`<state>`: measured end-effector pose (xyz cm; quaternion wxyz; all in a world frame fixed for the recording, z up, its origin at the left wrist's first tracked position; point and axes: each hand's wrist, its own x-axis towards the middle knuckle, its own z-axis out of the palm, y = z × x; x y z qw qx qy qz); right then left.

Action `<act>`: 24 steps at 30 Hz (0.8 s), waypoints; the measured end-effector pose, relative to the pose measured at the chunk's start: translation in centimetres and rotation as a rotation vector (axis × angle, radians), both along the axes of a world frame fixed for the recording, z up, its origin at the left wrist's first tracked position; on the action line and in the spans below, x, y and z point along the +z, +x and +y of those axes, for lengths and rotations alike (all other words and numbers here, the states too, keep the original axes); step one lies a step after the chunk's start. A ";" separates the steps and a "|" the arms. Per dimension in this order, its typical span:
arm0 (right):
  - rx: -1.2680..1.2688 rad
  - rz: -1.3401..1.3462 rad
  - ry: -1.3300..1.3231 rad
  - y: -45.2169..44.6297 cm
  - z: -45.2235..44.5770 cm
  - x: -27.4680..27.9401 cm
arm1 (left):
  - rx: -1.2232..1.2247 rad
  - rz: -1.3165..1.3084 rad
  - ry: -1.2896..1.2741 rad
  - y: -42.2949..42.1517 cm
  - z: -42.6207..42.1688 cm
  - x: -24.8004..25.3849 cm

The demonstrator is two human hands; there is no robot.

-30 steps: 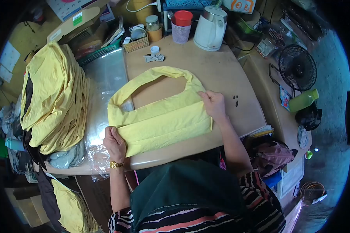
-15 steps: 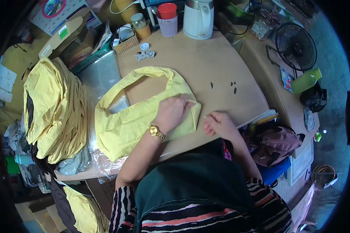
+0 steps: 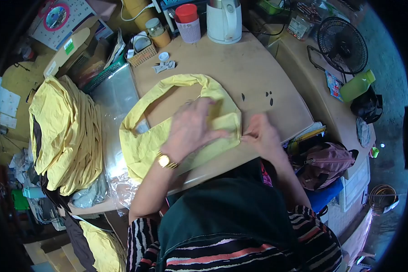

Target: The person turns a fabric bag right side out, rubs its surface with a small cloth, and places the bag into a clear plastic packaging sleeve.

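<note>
A yellow fabric bag (image 3: 145,147) with a wide loop handle lies flat on the table before me. My left hand (image 3: 190,127) rests over its body, fingers stretched out and thumb pointing right, slightly blurred. At the bag's right side edge is my right hand (image 3: 264,138), thumb and fingers pinched together at the fabric. What lies between those fingertips, if anything, is too small to make out. To the left stands a tall stack of folded yellow fabric (image 3: 65,136), similar in colour to the bag.
Clear plastic sheets (image 3: 115,102) lie between stack and bag. Along the back are a white kettle (image 3: 224,22), a lilac cup (image 3: 188,31) and a small wicker basket (image 3: 143,55). A black fan (image 3: 342,45) and a green bottle (image 3: 357,86) stand right.
The bag has shifted slightly right. My left hand has moved left and spread its fingers, while my right hand has come up to the bag's right edge and pinched there.
</note>
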<state>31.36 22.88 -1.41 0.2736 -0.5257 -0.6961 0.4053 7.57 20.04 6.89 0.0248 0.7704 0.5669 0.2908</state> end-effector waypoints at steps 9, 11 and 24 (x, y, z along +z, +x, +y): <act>0.907 -0.431 0.581 -6.7 6.5 7.6 | 0.210 0.286 -0.645 -7.9 -8.5 1.0; 0.945 -0.511 0.561 -6.3 7.0 7.9 | 0.284 0.250 -0.614 -10.2 -10.6 1.0; 0.905 -0.454 0.993 -3.5 5.1 -1.0 | 0.247 0.203 -0.127 -13.9 -14.4 -10.8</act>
